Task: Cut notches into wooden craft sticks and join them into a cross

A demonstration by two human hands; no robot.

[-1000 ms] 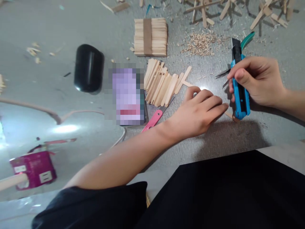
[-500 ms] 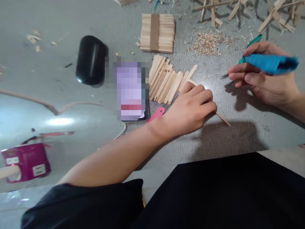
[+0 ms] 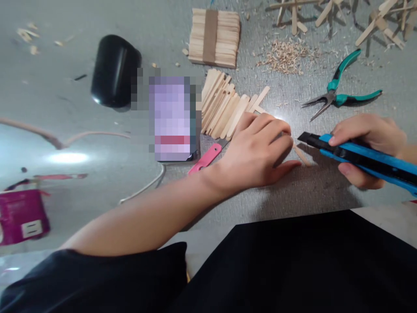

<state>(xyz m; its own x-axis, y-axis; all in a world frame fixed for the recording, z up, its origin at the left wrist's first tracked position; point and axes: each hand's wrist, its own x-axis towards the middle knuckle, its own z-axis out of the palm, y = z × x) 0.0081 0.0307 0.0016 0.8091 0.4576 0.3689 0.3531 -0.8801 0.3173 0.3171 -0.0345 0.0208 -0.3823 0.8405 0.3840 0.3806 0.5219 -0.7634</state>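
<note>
My left hand is curled over a wooden popsicle stick, whose end pokes out past the index finger and thumb. The fingers hide the rest of it. In my right hand is a blue utility knife with a black tip, pointing left towards that stick's end. Needle-nose pliers with green handles lie spread on the table just above the right hand. A row of loose popsicle sticks lies by the left fingers, and a pink-handled cutter is beside the left wrist.
A banded stack of sticks stands behind the loose row, with a heap of wood shavings to its right. Joined stick frames sit at the far right. A phone, partly blurred, and a black rounded case are on the left.
The pliers have left my right hand and now lie on the table. That hand has moved down, with the utility knife turned to point left. My left thumb has spread away from the stick.
</note>
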